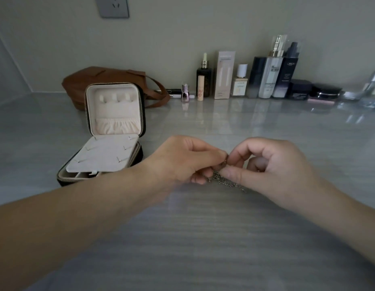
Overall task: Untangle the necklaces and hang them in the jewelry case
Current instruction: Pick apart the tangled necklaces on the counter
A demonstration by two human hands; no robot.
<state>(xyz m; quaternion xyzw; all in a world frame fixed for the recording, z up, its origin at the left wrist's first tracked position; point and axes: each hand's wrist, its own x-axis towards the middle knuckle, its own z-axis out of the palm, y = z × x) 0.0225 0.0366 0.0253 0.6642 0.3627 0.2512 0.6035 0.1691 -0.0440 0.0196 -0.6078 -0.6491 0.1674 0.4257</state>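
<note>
A small tangle of thin metal necklaces [224,179] hangs between my two hands just above the grey tabletop, with a loose chain end trailing down to the right. My left hand [186,160] pinches the tangle from the left with curled fingers. My right hand [270,164] pinches it from the right between thumb and forefinger. The black jewelry case [111,133] stands open to the left of my hands. Its upright lid shows cream lining, three hooks and a gathered pocket. A cream earring panel lies over its base.
A brown leather bag [111,80] lies behind the case against the wall. A row of cosmetic bottles, boxes and jars [255,80] lines the back edge of the table [203,238] to the right. A wall socket [112,6] is at top left.
</note>
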